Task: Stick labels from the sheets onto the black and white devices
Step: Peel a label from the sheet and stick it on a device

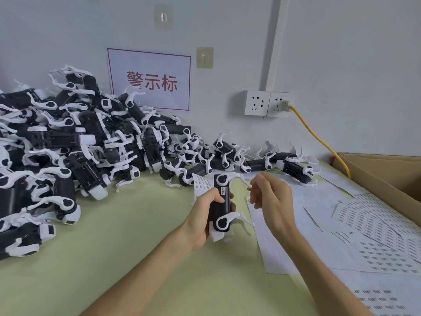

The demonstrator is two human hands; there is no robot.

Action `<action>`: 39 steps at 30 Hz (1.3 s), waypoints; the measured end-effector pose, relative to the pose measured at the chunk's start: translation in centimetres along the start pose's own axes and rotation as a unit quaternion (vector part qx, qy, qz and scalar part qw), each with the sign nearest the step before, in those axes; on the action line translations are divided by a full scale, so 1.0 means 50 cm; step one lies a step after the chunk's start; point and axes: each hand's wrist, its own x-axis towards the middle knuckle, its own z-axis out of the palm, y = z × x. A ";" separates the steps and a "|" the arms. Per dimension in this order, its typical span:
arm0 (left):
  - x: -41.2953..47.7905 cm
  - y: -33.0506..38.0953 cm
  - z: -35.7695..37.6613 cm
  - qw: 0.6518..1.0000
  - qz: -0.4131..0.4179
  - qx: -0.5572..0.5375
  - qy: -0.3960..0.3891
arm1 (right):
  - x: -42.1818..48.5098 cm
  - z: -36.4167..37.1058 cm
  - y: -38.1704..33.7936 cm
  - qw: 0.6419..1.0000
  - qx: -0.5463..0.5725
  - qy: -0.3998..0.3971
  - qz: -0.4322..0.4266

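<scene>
Held device (pixel 222 205): smooth black plastic body, slight sheen; white matt plastic arms; small paper label (pixel 223 191) on the body.
Piled devices (pixel 68 144): same black and white plastic.
Label sheets (pixel 364 224): thin white paper, printed.
Table cover (pixel 136 258): pale green, matt, smooth.
Box (pixel 387 176): brown cardboard, matt.
Cable (pixel 319 139): yellow, smooth sheath.
Sockets (pixel 257 103): white glossy plastic.

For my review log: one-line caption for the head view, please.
Left hand grips a labelled device; right hand open beside it.

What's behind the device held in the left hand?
A small label sheet sticks out behind the device, above the left hand gripping it. The sheet's lower part is covered by hand and device.
</scene>
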 end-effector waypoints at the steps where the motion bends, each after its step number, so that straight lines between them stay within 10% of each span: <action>1: -0.001 -0.001 0.000 1.000 0.000 0.000 -0.003 | 0.000 -0.001 0.002 1.000 0.002 0.003 0.001; 29: -0.009 0.003 0.016 0.997 0.041 0.052 0.049 | 0.011 -0.009 0.010 0.999 0.018 -0.026 0.027; 39: 0.000 0.001 0.008 0.998 0.015 -0.010 0.060 | -0.002 0.004 0.000 0.986 0.017 -0.152 0.072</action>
